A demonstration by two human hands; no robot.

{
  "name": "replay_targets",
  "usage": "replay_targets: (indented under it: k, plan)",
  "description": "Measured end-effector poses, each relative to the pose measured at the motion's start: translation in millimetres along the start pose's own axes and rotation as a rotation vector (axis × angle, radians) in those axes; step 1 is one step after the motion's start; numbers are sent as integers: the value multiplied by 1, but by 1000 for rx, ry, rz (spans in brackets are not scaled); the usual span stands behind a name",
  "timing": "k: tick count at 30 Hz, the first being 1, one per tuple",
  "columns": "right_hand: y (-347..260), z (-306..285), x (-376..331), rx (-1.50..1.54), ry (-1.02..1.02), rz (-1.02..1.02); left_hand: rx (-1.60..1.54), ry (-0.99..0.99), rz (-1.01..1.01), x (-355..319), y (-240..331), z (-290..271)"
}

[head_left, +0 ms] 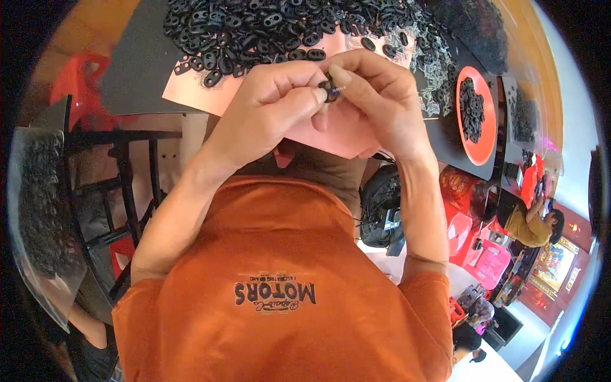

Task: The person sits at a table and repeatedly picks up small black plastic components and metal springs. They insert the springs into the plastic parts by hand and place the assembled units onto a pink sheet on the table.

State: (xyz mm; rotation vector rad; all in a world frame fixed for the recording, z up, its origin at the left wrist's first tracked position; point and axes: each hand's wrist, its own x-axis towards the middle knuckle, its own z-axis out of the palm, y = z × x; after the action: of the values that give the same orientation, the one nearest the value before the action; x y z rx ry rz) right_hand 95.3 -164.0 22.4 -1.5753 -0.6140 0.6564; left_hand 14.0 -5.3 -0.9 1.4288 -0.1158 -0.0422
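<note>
1. The left hand [270, 105] pinched a small black part [330, 93] above the pink sheet [340, 135].
2. The right hand [382, 95] pinched a thin spring [341, 89] beside it.
3. The part looked light and stiff, the spring flexible; the part's sides suited a pinch.

Shiny metal spring [340, 88], dark plastic piece [331, 95]; matt cloth shirt [286, 239]

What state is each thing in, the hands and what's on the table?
Left hand: pinching a small black piece
Right hand: fingers bent at that piece, exact grip hidden
Heaped black pieces: loose
Silvery pieces: loose, piled
Red plate: loaded with dark pieces
Pink sheet: partly covered
</note>
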Motion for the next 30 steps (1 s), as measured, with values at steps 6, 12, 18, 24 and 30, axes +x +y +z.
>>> replay_targets:
  k: [6,12,18,24,30]
  plan:
    - [7,-1,6,-22,-1,-23,-160,28,16,-3,-10,4]
    - [9,10,1,-20,114,-40,-238,59,-3,-4,-9,-1]
    - [0,0,-14,-184,52,50,-238,83,4,-2,-10,1]
    - [1,-8,-8,33,165,57,-155,80,-75,0,0,1]
    - [0,-8,-8,81,146,105,-167,74,-92,3,-1,1]
